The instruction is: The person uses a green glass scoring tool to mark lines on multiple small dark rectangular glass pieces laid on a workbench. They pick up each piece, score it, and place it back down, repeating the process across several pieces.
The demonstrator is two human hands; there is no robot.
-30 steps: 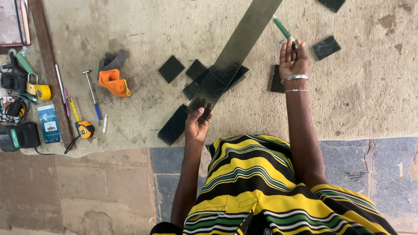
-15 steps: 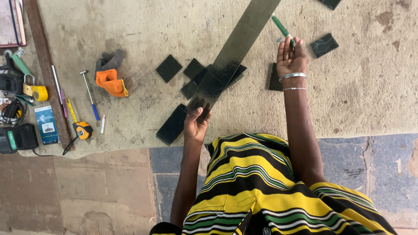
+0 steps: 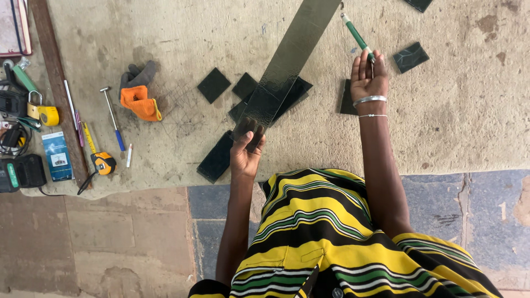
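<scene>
The left hand (image 3: 247,156) has its grip closed on the near end of a long dark glass strip (image 3: 287,60) lying slanted over small dark squares (image 3: 213,85). The right hand (image 3: 369,77) holds a green tool (image 3: 356,34) tight.

Off to my left I see an orange-grey glove (image 3: 139,95), a small hammer (image 3: 112,117), a yellow tape measure (image 3: 102,163) and a padlock (image 3: 42,112).

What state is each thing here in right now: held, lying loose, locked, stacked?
Long glass strip: near end held by left hand.
Green-handled tool: gripped in right hand.
Dark glass squares: lying flat, some overlapping.
Padlock: shackle shut.
Tape measure: lying on the mat.
Orange glove: crumpled.
</scene>
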